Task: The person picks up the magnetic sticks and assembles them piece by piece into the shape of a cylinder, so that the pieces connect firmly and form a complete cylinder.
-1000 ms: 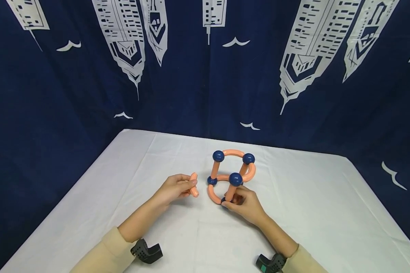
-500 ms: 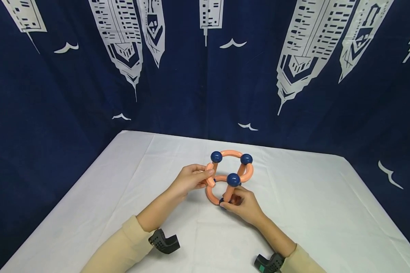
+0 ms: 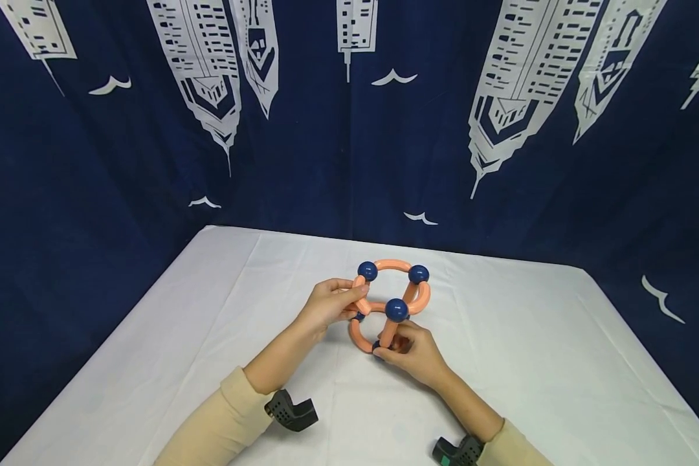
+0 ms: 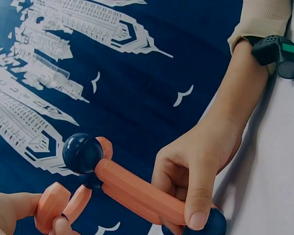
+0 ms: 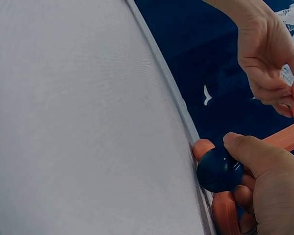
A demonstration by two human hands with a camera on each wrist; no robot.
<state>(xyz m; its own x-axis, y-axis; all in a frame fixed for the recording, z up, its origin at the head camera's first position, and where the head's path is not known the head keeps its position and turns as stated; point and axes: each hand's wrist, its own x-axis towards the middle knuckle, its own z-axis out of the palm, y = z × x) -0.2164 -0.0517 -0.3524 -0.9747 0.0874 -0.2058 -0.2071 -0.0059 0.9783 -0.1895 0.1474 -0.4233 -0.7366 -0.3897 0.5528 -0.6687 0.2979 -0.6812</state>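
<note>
My left hand (image 3: 324, 309) pinches a short curved orange rod (image 4: 53, 208) between thumb and fingers. It holds the rod at the left side of a frame of orange rods and blue balls, just below the upper left ball (image 3: 367, 271). The frame has a lower ring and several upright rods with blue balls on top. With thumb and fingers, my right hand (image 3: 422, 353) grips the front corner, around the lower ball (image 5: 219, 170) and the foot of the front upright rod (image 3: 389, 331). The front upper ball (image 3: 397, 310) tops that rod. My left fingers partly hide the left upright.
A white cloth covers the table (image 3: 530, 349). Behind it hangs a dark blue curtain (image 3: 303, 175) printed with white buildings and birds. Black wrist cameras (image 3: 291, 410) sit at both sleeve cuffs.
My left hand has moved right with the curved rod, from apart from the frame to its left side. The right hand keeps its hold, and the frame stays in place.
</note>
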